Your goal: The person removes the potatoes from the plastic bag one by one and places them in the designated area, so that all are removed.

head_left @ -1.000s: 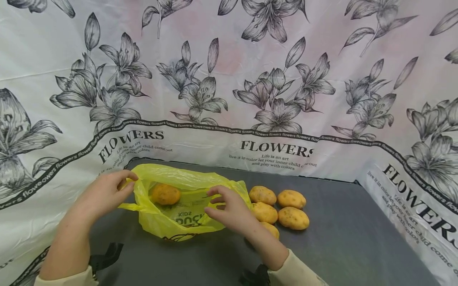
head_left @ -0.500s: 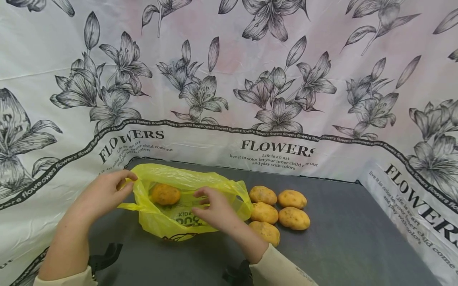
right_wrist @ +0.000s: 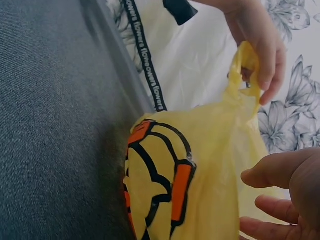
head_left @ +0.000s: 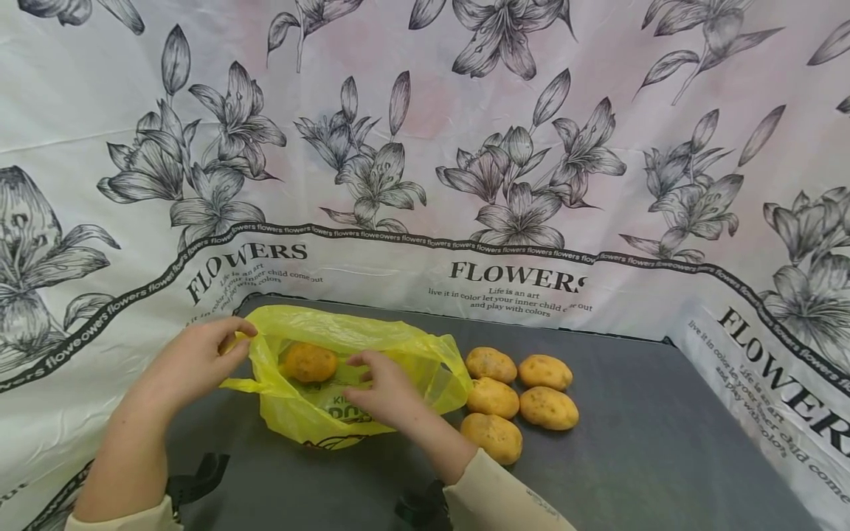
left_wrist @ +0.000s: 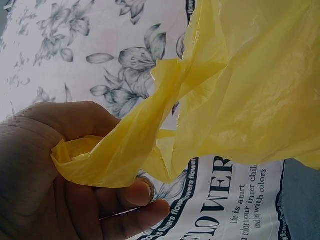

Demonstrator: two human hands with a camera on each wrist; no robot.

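Note:
A yellow plastic bag point(head_left: 299, 413) lies on the table with its mouth spread wide. One potato point(head_left: 311, 363) rests inside it, toward the left. My left hand point(head_left: 206, 354) holds the bag's left handle; in the left wrist view the gathered handle point(left_wrist: 120, 150) runs between thumb and fingers. My right hand point(head_left: 381, 391) hovers over the bag's mouth, to the right of that potato, thumb and fingers apart with nothing between them. In the right wrist view the right fingers point(right_wrist: 272, 207) show beside the bag, whose side bears an orange and black print point(right_wrist: 182, 192).
Several potatoes point(head_left: 491, 398) sit grouped on the dark grey table point(head_left: 637, 428), just right of the bag. A flower-printed cloth point(head_left: 372, 280) hangs along the back and sides of the table. Black straps point(head_left: 195, 479) are at both wrists.
My right hand has moved left over the bag's mouth, closer to the potato inside, uncovering the nearest potato of the group. The left hand has kept its hold on the handle.

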